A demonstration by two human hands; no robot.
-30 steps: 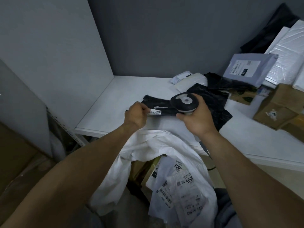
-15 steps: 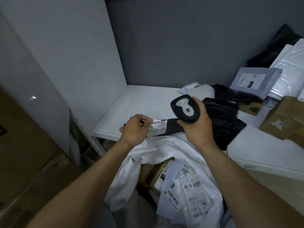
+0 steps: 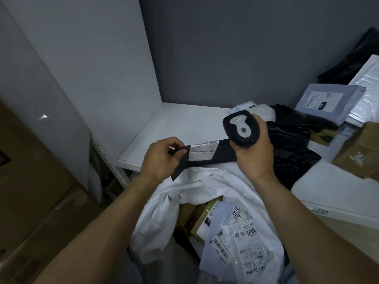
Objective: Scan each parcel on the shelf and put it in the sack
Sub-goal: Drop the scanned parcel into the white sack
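- A white sack (image 3: pixel 164 212) is lying open nearest the camera, below the shelf edge, and is holding white labelled mailers (image 3: pixel 242 242) printed with barcodes and numbers.
- Above the sack's mouth, a parcel (image 3: pixel 223 154) is hanging stretched between the two hands: a thin, flat, black plastic bag with a white label (image 3: pixel 202 151) on its left part, barcode along the label's top edge.
- The left hand (image 3: pixel 162 158) is pinching the parcel's left end, its fingers curled tight and the thumb pressing on the black film just beside the label.
- The right hand (image 3: pixel 254 154) is gripping a scanner (image 3: pixel 241 130), fingers wrapped round its black body, the pale grey face and button turned up toward the camera. The parcel's right end is running behind this hand; whether the hand is also holding it cannot be told.
- The scanner is sitting just above the parcel, to the right of the label.
- Behind the hands, the white shelf (image 3: pixel 174 124) is carrying crumpled black bags (image 3: pixel 291 148), a brown box (image 3: pixel 356 152) at the right, and further back a grey mailer (image 3: pixel 326 101) leaning on other packets.
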